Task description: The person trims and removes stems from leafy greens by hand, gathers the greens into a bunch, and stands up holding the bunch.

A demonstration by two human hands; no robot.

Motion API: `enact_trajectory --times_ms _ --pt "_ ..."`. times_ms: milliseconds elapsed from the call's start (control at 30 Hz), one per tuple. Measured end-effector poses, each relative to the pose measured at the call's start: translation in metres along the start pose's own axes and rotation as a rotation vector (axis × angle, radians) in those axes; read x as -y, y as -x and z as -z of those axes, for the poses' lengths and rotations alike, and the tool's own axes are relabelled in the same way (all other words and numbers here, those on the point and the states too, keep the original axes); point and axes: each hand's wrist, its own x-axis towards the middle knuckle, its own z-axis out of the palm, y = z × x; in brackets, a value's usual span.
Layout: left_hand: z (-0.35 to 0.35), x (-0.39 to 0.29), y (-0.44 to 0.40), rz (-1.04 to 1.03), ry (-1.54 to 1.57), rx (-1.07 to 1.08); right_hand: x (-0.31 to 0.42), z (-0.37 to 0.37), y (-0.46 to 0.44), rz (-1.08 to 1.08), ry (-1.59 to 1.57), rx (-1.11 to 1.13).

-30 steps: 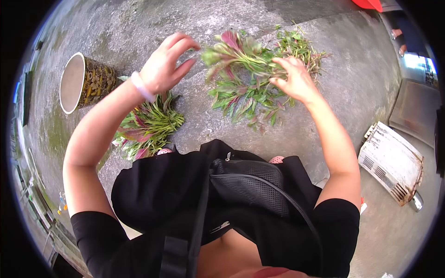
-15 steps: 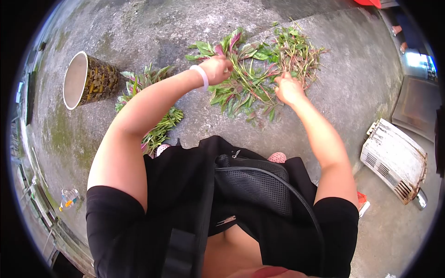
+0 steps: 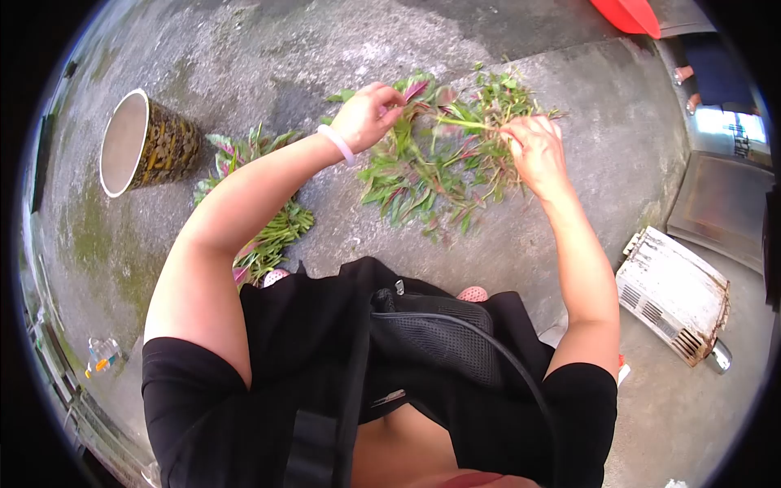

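- Concrete floor (image 3: 626, 171): the whole work area is carried by this surface.
- Loose pile of purple-and-green leafy greens (image 3: 423, 183): spread on the floor in front of the person, beneath and between the hands.
- Bundle of leafy greens (image 3: 281, 232): laid to the left of the pile, well apart from it, and partly hidden by the left forearm.
- Patterned bucket (image 3: 172, 146): placed beyond the bundle, near the left edge of the view.
- Right hand (image 3: 535, 150): held over the right part of the pile; a stem end is pinched in its grip.
- Left hand (image 3: 368, 116): held at the pile's left edge, fingers curled near the leaves; whether anything is grasped cannot be told.
- Pale green stem (image 3: 468, 123): extended leftward from the right fingertips. The step in hand is judged to be two-handed stem handling. For the next move, a light, steady right-hand pinch is called for, with neighbouring greens left undisturbed.
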Motion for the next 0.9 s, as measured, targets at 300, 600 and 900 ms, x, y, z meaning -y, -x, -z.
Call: enact_trajectory --times_ms 300,600,900 --pt "0.008 -0.056 -0.011 -0.439 -0.211 -0.015 0.006 0.016 -0.016 -0.261 -0.657 0.132" --pt "0.005 -0.065 -0.011 -0.293 -0.139 0.236 0.025 0.023 -0.018 -0.388 -0.691 0.297" --pt "0.005 -0.064 -0.041 0.437 -0.051 0.057 0.043 0.007 -0.028 -0.416 -0.625 0.193"
